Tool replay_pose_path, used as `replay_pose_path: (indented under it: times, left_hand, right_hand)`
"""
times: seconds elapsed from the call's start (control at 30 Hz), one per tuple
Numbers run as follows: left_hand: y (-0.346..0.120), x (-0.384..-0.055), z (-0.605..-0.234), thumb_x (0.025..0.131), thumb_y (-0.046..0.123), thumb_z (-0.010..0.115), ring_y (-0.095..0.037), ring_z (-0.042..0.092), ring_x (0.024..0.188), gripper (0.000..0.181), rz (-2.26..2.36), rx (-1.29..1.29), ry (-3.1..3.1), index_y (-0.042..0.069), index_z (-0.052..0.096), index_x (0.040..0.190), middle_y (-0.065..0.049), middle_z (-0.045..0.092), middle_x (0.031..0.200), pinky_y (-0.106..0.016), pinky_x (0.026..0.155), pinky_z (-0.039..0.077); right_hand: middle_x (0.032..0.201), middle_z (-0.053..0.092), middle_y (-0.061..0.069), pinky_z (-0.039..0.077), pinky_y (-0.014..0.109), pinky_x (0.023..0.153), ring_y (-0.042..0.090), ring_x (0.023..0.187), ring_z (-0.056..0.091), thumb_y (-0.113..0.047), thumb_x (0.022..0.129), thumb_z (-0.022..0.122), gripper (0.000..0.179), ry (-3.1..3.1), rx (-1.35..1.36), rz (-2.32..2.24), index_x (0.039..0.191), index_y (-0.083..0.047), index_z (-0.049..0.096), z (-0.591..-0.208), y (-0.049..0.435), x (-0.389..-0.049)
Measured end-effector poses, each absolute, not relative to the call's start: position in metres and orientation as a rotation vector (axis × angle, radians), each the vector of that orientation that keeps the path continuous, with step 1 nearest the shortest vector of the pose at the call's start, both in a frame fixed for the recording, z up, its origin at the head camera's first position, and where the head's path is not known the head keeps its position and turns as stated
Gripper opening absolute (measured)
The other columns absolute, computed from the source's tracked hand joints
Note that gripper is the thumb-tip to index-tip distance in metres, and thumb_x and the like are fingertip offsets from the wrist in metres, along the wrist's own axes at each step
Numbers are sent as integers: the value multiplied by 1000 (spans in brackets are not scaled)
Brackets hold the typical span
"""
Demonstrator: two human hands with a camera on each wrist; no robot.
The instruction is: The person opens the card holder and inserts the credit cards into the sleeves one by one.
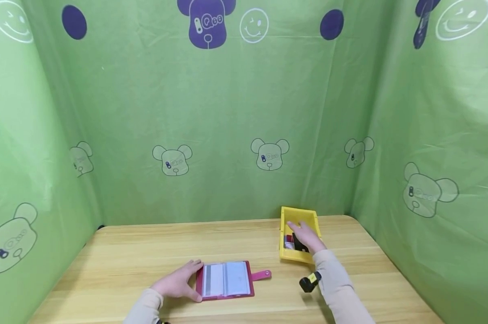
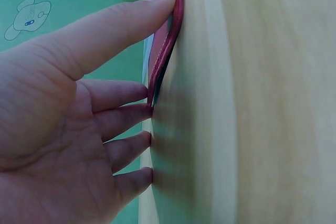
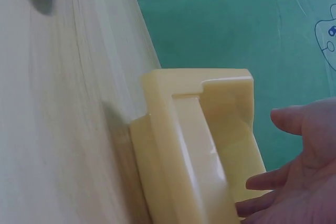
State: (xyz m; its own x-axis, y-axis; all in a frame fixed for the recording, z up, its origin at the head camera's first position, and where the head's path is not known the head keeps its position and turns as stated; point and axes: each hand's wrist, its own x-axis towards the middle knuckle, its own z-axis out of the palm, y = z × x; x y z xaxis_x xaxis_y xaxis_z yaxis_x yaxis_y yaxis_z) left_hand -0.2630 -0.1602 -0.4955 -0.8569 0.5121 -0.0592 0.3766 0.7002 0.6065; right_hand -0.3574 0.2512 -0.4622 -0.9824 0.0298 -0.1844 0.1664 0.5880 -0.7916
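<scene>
An open red-pink card holder (image 1: 252, 288) lies flat on the table, pale sleeve pages (image 1: 223, 279) facing up. Its pink snap strap (image 1: 261, 275) points right. My left hand (image 1: 181, 281) rests at its left side, with the thumb touching the near edge, as the left wrist view (image 2: 68, 114) also shows, and the fingertips by the left edge. Over the yellow bin (image 1: 298, 255) at the back right, my right hand (image 1: 306, 235) reaches with spread fingers and nothing visible in it. Inside the bin lie a black item (image 1: 299, 245) and small red and white pieces, partly hidden by that hand.
The wooden table (image 1: 146, 243) has green printed curtains (image 1: 227, 108) behind it and on both sides. The bin's raised walls (image 3: 184, 145) stand beside the right hand. A black and yellow wrist device (image 1: 310, 282) sticks out from the right sleeve.
</scene>
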Motion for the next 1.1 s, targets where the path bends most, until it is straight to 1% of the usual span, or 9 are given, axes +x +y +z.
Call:
replay_pose_path:
  times: [0.3,0.57,0.8,0.87,0.97,1.03,1.07,1.1]
  left_hand:
    - [-160,-260,-493,67,28,84,-53,24,142,100,890,716,2679,-8,34,146,-30,31,153,-69,115,20]
    - [-160,-262,-494,67,30,84,-52,24,142,101,889,708,2680,-7,34,146,-28,31,154,-68,116,20]
    - [-160,-260,-492,68,30,84,-52,25,142,100,880,723,2679,-8,35,145,-30,31,153,-69,115,20]
    - [-160,-259,-490,68,30,84,-53,25,142,100,881,724,2676,-8,35,145,-30,31,153,-69,115,20]
    - [-160,-259,-489,68,29,84,-53,25,142,100,884,720,2674,-8,35,145,-31,31,153,-69,115,20]
    - [-160,-259,-489,67,29,84,-53,25,142,99,884,719,2674,-9,35,145,-31,31,153,-69,115,20]
    - [-160,-259,-489,67,29,84,-53,25,142,99,884,717,2674,-8,35,145,-31,31,153,-69,115,20]
    - [-160,-259,-489,67,28,84,-53,25,142,99,885,716,2674,-9,35,145,-31,31,153,-69,115,20]
  right_hand:
    - [158,8,33,16,62,120,50,146,11,-61,98,33,90,2620,207,-1409,153,5,7,-471,256,-360]
    - [157,13,33,18,61,121,50,145,16,-52,101,33,81,2646,219,-1401,152,6,11,-473,254,-361]
    - [157,14,32,16,61,121,49,145,17,-59,98,36,88,2659,226,-1412,152,5,12,-471,252,-361]
    - [157,14,32,15,61,121,49,145,17,-57,98,38,87,2657,219,-1421,152,5,12,-470,252,-361]
    - [157,14,33,16,60,121,49,145,17,-50,100,39,82,2649,209,-1442,152,6,12,-470,252,-361]
    - [157,14,33,19,61,120,49,144,18,-46,100,40,79,2644,200,-1453,152,7,12,-470,252,-361]
    - [156,16,33,29,61,117,51,139,28,-46,100,41,79,2642,205,-1452,152,6,12,-470,253,-361]
    - [155,18,33,39,59,110,50,126,43,-46,100,41,79,2636,210,-1458,152,6,12,-471,253,-360]
